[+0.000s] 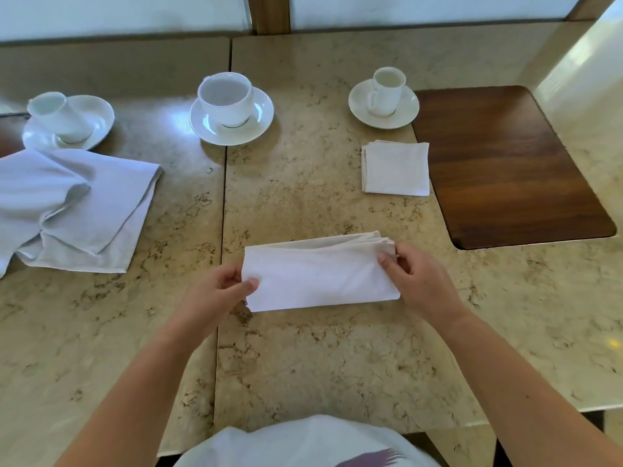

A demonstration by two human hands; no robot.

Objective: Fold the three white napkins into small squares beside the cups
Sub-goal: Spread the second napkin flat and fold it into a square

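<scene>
From the head view, a white napkin (320, 273) lay on the table (303, 365) as a long folded strip, its layered edges fanned at the right end. The left hand (219, 291) pinched its left end; the right hand (418, 281) apparently gripped the right.

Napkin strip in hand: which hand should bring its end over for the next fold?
Probably right. The right hand pinches the strip napkin's layered loose end, so it could carry that end across. The left hand grips the other end, well placed to anchor it.
</scene>
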